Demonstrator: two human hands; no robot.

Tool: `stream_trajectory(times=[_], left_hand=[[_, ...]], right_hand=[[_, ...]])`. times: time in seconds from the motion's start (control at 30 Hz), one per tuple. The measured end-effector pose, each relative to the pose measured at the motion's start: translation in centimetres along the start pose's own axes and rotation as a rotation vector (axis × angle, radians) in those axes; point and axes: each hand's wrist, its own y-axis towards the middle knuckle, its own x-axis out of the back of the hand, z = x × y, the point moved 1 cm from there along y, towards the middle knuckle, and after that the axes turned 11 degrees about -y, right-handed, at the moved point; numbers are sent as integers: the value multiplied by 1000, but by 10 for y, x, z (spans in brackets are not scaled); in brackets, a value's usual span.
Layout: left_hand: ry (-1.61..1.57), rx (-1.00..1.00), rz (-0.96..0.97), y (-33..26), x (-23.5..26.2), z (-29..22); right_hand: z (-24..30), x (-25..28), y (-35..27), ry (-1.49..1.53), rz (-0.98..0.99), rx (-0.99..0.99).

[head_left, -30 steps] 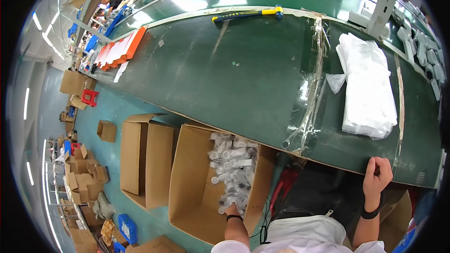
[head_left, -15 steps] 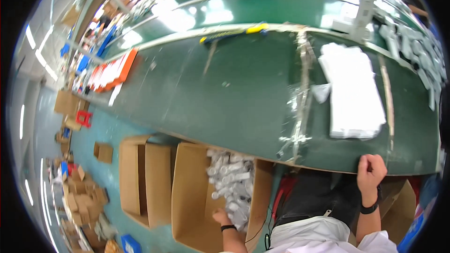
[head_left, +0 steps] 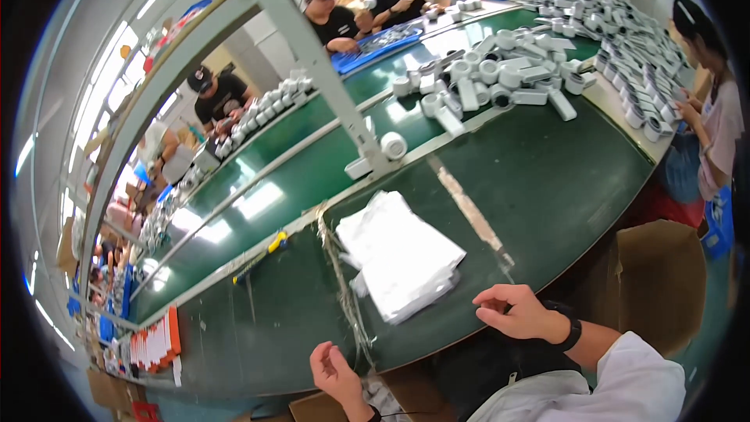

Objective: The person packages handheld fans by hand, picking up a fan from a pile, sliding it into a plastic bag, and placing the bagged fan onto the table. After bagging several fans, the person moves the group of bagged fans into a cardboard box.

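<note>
My left hand [head_left: 336,373] hangs at the near edge of the green worktable [head_left: 273,344]. Its fingers are loosely bent with the thumb apart, and I see nothing in it. Close below it is a cardboard box [head_left: 418,391] with white plastic parts [head_left: 381,398] inside, mostly cut off. My right hand [head_left: 516,311] hovers over the table's front edge, half curled, thumb and forefinger apart, no object visible between them. Between and beyond both hands lies a stack of thin white plastic bags [head_left: 402,258], nearest to the right hand.
A heap of white-and-grey plastic parts [head_left: 508,70] covers the far right. A yellow-and-black tool [head_left: 262,256] and orange-white boxes [head_left: 160,341] lie leftward. A metal post [head_left: 336,86] rises behind the bags. A co-worker [head_left: 711,109] stands right; others sit across the belt.
The view has swung to the right, bringing the parts heap and co-workers in. My left hand has come up out of the cardboard box. My right hand has loosened from a fist.
</note>
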Motion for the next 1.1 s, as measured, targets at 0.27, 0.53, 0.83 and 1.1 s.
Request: stream_trajectory(times=[0.27,0.53,0.83,1.1], left_hand=[[113,154,74,4,-36,25],[214,103,76,7,-46,26],[172,160,35,4,-41,32],[114,161,-1,4,-33,36]], right_hand=[[53,111,56,-257,-130,7],[40,75,229,-681,-89,-45],[-48,-18,374,-674,-115,-24],[-60,-27,407,-559,61,-60]])
